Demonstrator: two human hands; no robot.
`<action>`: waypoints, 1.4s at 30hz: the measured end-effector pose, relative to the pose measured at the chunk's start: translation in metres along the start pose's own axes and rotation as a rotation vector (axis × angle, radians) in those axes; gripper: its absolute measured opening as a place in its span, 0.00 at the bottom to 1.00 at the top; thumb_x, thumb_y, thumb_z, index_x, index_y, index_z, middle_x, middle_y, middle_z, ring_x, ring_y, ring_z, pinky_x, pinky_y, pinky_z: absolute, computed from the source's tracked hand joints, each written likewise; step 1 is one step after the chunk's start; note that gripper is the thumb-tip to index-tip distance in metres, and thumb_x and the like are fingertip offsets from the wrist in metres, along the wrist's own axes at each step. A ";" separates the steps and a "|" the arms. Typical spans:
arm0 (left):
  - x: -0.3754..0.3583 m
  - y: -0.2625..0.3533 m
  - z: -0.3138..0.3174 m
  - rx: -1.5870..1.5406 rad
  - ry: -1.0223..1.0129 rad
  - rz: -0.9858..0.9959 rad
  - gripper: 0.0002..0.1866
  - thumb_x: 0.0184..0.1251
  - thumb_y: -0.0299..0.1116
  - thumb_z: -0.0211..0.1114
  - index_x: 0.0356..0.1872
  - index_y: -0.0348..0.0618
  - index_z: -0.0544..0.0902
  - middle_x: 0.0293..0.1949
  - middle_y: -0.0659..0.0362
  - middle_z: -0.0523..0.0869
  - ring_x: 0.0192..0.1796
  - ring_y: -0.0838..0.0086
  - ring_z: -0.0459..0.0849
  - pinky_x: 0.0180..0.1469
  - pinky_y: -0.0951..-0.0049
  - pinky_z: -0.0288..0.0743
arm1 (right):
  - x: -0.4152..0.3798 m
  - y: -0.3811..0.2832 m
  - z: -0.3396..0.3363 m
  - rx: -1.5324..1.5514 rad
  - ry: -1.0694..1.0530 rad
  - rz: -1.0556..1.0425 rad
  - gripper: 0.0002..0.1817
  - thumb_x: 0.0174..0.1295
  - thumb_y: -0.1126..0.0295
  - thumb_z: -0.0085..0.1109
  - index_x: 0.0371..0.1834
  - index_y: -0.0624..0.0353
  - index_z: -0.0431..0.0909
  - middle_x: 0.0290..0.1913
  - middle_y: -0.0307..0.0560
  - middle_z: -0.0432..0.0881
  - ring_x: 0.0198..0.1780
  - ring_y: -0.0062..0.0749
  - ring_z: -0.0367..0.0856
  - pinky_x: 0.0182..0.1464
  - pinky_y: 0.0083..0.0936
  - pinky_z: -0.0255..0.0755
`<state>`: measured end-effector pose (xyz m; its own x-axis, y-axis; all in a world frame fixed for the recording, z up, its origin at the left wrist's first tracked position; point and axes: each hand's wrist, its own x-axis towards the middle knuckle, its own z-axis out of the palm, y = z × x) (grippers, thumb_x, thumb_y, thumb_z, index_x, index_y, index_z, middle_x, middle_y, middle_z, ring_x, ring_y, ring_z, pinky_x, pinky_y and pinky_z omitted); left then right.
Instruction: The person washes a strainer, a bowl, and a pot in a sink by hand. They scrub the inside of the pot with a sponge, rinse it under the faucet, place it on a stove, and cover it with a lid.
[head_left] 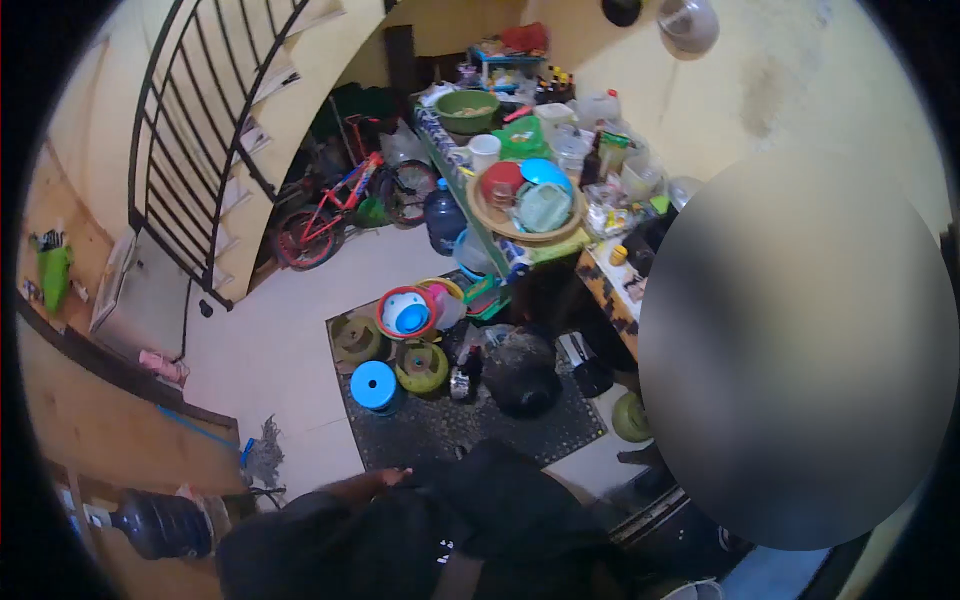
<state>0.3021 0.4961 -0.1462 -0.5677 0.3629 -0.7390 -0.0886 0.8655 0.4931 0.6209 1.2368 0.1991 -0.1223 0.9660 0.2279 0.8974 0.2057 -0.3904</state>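
Observation:
Low in the view, my left hand point(393, 477) shows only in part at the end of a bare forearm, against my dark clothing. Its fingers are mostly hidden, and I cannot make out anything held in it. My right hand is not in view. Beyond the left hand lies a dark speckled mat point(390, 440). On it stand a blue round stool point(373, 385), green gas cylinders point(422, 368), a red-rimmed basin point(383, 318) with a blue bowl inside, and a blackened pot point(525, 385).
A long table point(560, 248) holds a woven tray point(490, 218), a green basin point(466, 112) and jars. A red bicycle point(335, 205) leans near the curved stair railing point(205, 150). Water jugs point(160, 523) and a grey mop head point(265, 455) are at the lower left. A blurred oval covers the right.

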 end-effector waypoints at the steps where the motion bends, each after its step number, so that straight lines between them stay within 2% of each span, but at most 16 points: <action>1: -0.008 -0.017 0.005 -0.041 0.092 -0.072 0.43 0.69 0.70 0.33 0.71 0.43 0.62 0.69 0.42 0.65 0.69 0.48 0.65 0.74 0.54 0.52 | -0.001 -0.017 -0.006 0.030 0.014 -0.040 0.27 0.63 0.66 0.57 0.66 0.62 0.70 0.56 0.58 0.78 0.52 0.42 0.78 0.55 0.32 0.71; 10: -0.185 -0.174 -0.066 -0.646 0.099 -0.269 0.38 0.69 0.62 0.46 0.71 0.45 0.61 0.67 0.46 0.67 0.66 0.51 0.68 0.66 0.47 0.59 | -0.179 -0.240 0.139 0.423 -0.410 -0.407 0.16 0.64 0.68 0.58 0.52 0.63 0.78 0.52 0.53 0.82 0.53 0.38 0.78 0.60 0.32 0.69; 11: -0.216 -0.185 -0.080 -0.754 0.109 -0.318 0.37 0.69 0.61 0.48 0.71 0.45 0.61 0.67 0.47 0.67 0.66 0.51 0.69 0.65 0.46 0.60 | -0.225 -0.256 0.188 0.014 -0.126 -1.228 0.12 0.61 0.71 0.58 0.47 0.62 0.79 0.49 0.51 0.82 0.49 0.38 0.79 0.55 0.33 0.72; 13: -0.277 -0.198 -0.111 -1.111 0.180 -0.456 0.36 0.69 0.59 0.51 0.71 0.46 0.61 0.66 0.47 0.68 0.65 0.52 0.70 0.63 0.44 0.62 | -0.326 -0.262 0.297 0.225 -1.163 -0.594 0.24 0.57 0.63 0.68 0.56 0.59 0.77 0.51 0.47 0.82 0.45 0.35 0.82 0.48 0.32 0.74; 14: -0.304 -0.202 -0.129 -1.296 0.254 -0.504 0.36 0.69 0.58 0.52 0.70 0.46 0.62 0.65 0.48 0.69 0.64 0.52 0.70 0.62 0.43 0.63 | -0.392 -0.334 0.242 0.047 -1.392 -0.789 0.33 0.54 0.60 0.72 0.63 0.58 0.73 0.55 0.46 0.81 0.44 0.31 0.82 0.46 0.30 0.75; 16: -0.329 -0.233 -0.150 -1.638 0.434 -0.441 0.34 0.69 0.55 0.55 0.70 0.47 0.63 0.64 0.49 0.70 0.63 0.54 0.72 0.59 0.42 0.65 | -0.451 -0.359 0.269 0.017 -1.524 -0.307 0.36 0.54 0.59 0.72 0.66 0.59 0.70 0.57 0.48 0.80 0.45 0.31 0.82 0.47 0.27 0.74; 20: -0.379 -0.260 -0.198 -1.844 0.597 -0.287 0.30 0.69 0.57 0.54 0.66 0.51 0.67 0.64 0.52 0.70 0.60 0.57 0.73 0.56 0.42 0.65 | -0.455 -0.334 0.382 0.105 -1.476 -0.415 0.34 0.55 0.57 0.71 0.65 0.54 0.72 0.53 0.43 0.83 0.44 0.30 0.82 0.44 0.27 0.74; 21: -0.390 -0.256 -0.221 -1.842 0.628 -0.190 0.31 0.68 0.58 0.54 0.65 0.51 0.68 0.63 0.53 0.71 0.60 0.58 0.73 0.56 0.45 0.66 | -0.437 -0.333 0.408 -0.103 -1.412 -0.897 0.28 0.58 0.56 0.67 0.62 0.51 0.75 0.51 0.41 0.83 0.43 0.30 0.82 0.44 0.28 0.75; 25: -0.410 -0.258 -0.316 -1.692 0.676 0.021 0.30 0.68 0.58 0.55 0.64 0.51 0.70 0.60 0.55 0.75 0.58 0.61 0.75 0.57 0.55 0.68 | -0.462 -0.412 0.396 -0.574 -1.267 -0.936 0.19 0.66 0.50 0.51 0.43 0.52 0.84 0.41 0.43 0.86 0.38 0.42 0.84 0.47 0.39 0.78; 27: -0.424 -0.244 -0.373 -1.603 0.723 0.035 0.30 0.69 0.57 0.56 0.64 0.49 0.69 0.59 0.55 0.76 0.58 0.62 0.76 0.57 0.58 0.69 | -0.490 -0.410 0.464 -0.542 -0.931 -1.583 0.23 0.63 0.45 0.52 0.44 0.53 0.84 0.40 0.47 0.86 0.38 0.43 0.85 0.47 0.43 0.76; 29: -0.433 -0.250 -0.429 -1.530 0.753 0.161 0.29 0.70 0.51 0.58 0.64 0.44 0.68 0.59 0.54 0.77 0.57 0.65 0.78 0.57 0.61 0.70 | -0.589 -0.500 0.423 -0.640 -1.262 -1.323 0.26 0.62 0.43 0.53 0.45 0.55 0.84 0.45 0.55 0.84 0.45 0.47 0.84 0.50 0.43 0.75; 31: -0.435 -0.275 -0.480 -1.472 0.735 0.241 0.29 0.70 0.50 0.58 0.64 0.44 0.67 0.59 0.53 0.77 0.58 0.64 0.78 0.57 0.62 0.70 | -0.684 -0.592 0.377 -0.354 -1.536 -1.615 0.30 0.61 0.45 0.57 0.55 0.60 0.78 0.55 0.59 0.80 0.56 0.56 0.78 0.57 0.44 0.71; 34: -0.428 -0.322 -0.554 -1.362 0.696 0.275 0.27 0.71 0.46 0.59 0.64 0.42 0.68 0.60 0.53 0.76 0.58 0.66 0.77 0.58 0.63 0.70 | -0.776 -0.766 0.358 -0.332 -1.841 -2.046 0.32 0.60 0.49 0.59 0.64 0.54 0.72 0.55 0.53 0.81 0.55 0.47 0.80 0.56 0.41 0.72; 36: -0.410 -0.381 -0.594 -0.948 0.798 -0.031 0.26 0.71 0.45 0.60 0.62 0.38 0.71 0.58 0.52 0.78 0.57 0.68 0.77 0.58 0.64 0.70 | -0.765 -0.936 0.368 -0.129 -1.085 -1.935 0.28 0.61 0.53 0.59 0.62 0.55 0.73 0.50 0.51 0.83 0.49 0.42 0.81 0.53 0.39 0.74; 38: -0.374 -0.494 -0.595 -0.600 0.933 -0.154 0.25 0.69 0.44 0.60 0.60 0.38 0.73 0.55 0.53 0.80 0.56 0.67 0.78 0.59 0.66 0.70 | -0.681 -1.139 0.304 0.457 -0.654 -1.333 0.25 0.61 0.56 0.59 0.59 0.56 0.75 0.49 0.52 0.83 0.46 0.44 0.82 0.50 0.40 0.75; 42: -0.371 -0.662 -0.548 -0.324 0.741 -0.702 0.34 0.63 0.52 0.65 0.65 0.42 0.71 0.64 0.45 0.75 0.64 0.54 0.74 0.65 0.61 0.67 | -0.603 -1.332 0.046 1.768 -0.310 -0.638 0.20 0.62 0.61 0.60 0.54 0.59 0.78 0.47 0.55 0.84 0.40 0.49 0.84 0.44 0.44 0.77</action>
